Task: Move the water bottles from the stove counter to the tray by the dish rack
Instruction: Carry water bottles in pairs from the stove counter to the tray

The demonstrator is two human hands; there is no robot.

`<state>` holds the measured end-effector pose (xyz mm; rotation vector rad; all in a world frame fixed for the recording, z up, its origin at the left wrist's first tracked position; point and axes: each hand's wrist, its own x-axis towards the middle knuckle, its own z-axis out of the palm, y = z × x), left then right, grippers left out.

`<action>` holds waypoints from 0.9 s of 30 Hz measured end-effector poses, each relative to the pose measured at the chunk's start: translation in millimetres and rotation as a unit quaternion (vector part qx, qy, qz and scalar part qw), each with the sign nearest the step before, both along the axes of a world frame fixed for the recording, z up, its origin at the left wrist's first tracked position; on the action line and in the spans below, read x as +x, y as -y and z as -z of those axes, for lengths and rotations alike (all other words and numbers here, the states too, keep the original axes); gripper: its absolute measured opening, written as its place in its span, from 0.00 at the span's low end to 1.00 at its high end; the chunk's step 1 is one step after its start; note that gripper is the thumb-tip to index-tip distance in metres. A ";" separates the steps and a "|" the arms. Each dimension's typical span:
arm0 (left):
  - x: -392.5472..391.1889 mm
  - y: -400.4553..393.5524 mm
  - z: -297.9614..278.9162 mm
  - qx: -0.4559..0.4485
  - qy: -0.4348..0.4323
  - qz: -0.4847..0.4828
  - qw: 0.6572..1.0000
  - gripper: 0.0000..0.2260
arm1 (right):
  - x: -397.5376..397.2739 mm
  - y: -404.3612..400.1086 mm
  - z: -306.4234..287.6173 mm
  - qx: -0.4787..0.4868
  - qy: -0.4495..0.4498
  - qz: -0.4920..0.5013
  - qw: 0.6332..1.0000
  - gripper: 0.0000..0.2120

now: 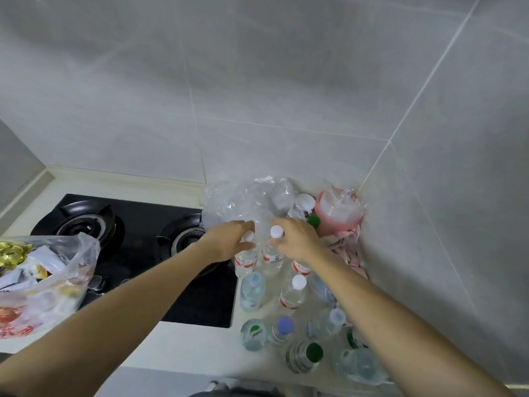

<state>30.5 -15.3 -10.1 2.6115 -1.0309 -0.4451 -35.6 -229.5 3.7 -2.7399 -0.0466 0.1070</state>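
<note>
Reaching into the far end of the cluster, the left hand [229, 242] curled its grip round the neck of a white-capped bottle [245, 260] with a red label, while the right hand [294, 239] pinched the neck of its neighbour [272, 257] just below the white cap. Both bottles stood upright on the table [183, 342], touching one another, at the right edge of the black stove [137, 253].

A clean lift, I judged, called for pulling each bottle straight up by the neck before swinging it aside, since more water bottles [289, 319] stood packed close in front and any sideways drag would likely topple them. Crumpled clear plastic [243, 199] lay just behind the hands and could snag on a cap.

Room was tight to the right: the tiled wall [429, 224] met the table in a corner there, with a pink container [339, 216] wedged into it. The open way out seemed to be leftward over the stove, though a filled plastic bag [43, 282] sat on its near left side. The tray and dish rack were not in view.
</note>
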 end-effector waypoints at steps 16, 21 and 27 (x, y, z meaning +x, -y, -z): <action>-28.5 -114.6 -181.0 -0.021 0.163 -0.175 0.971 0.17 | 30.2 -64.6 -169.9 0.119 0.124 -0.192 0.966 0.08; -72.0 -179.0 -215.2 -0.008 0.196 -0.253 0.947 0.19 | 27.6 -133.1 -202.0 0.144 0.130 -0.265 0.945 0.08; -147.1 -270.5 -237.0 0.001 0.210 -0.318 0.925 0.16 | -4.3 -242.0 -219.3 0.153 0.131 -0.348 0.916 0.10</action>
